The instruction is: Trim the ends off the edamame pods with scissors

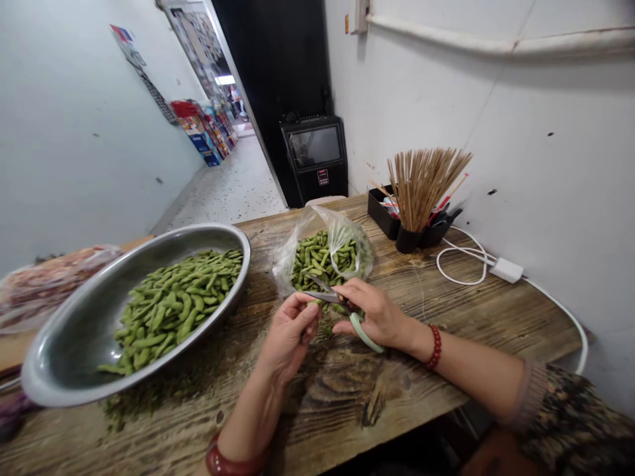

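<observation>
My right hand (372, 311) is closed around a pair of scissors (364, 332) with pale green handles, their blades parted and pointing left. The blades reach to the fingertips of my left hand (292, 330), which pinch a green soybean pod (315, 305) mostly hidden by the fingers. Just beyond both hands, a clear plastic bag (284, 261) lies open with many green pods (317, 254) inside. To the left of my left hand stands a large oval metal basin (84, 330), tilted in view, holding a heap of pods (173, 304).
Small green trimmings (143, 396) litter the wooden table (337, 423) by the basin. At the far left lies a plastic bag of pinkish meat (59, 277). A black holder (381, 215) with wooden skewers (424, 188) and a white cable (555, 304) sit along the right wall.
</observation>
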The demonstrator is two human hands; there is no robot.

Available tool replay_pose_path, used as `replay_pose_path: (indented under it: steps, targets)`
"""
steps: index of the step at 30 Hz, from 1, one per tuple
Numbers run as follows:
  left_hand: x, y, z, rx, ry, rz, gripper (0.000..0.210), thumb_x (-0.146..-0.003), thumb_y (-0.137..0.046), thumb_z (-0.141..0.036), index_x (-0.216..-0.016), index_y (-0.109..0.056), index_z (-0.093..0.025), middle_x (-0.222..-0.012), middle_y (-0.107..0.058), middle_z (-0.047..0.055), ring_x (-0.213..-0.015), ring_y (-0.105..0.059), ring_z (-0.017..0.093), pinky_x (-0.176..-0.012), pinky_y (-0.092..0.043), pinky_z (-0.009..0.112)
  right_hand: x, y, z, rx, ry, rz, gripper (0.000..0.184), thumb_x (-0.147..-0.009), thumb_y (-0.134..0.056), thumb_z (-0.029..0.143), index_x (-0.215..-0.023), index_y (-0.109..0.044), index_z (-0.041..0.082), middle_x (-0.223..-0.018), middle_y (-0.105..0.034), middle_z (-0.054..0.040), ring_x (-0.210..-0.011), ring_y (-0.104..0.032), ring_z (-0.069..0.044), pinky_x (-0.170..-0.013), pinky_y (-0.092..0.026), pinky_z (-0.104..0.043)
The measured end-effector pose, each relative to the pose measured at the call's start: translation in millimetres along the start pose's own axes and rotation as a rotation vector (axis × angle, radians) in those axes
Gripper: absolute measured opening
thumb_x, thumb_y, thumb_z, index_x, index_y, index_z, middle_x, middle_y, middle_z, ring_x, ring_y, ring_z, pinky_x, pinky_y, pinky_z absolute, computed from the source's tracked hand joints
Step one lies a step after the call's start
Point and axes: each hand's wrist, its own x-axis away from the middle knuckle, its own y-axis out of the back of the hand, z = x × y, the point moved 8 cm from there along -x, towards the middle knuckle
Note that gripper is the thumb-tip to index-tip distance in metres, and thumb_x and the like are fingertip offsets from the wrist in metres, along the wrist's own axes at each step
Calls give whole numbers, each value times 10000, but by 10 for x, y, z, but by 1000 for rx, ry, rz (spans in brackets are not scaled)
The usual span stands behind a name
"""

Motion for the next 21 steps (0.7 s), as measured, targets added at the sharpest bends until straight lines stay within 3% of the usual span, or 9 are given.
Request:
replay_pose_path:
  steps: [13,21]
  targets:
    - [-21,135,-206,21,-92,-34,253,-662,-774,-225,-819,-591,-149,-527,-418,-79,-430,-326,25,-383,-207,130,52,-89,-27,49,-13,84,529,-816,-673,349,-1285,-496,176,-1052,-612,-103,-897,-606,-197,-790,-507,-302]
    - [-95,176,-151,181,-8,6,207,-756,-655,-288,-725,-496,-159,-705,-513,-22,-503,-419,52,-381,-274,136,7,99,-446,96,-164,-78,504,-779,-709,360,-1221,-560,168,-955,-626,-84,-840,-608,-202,-758,-500,-326]
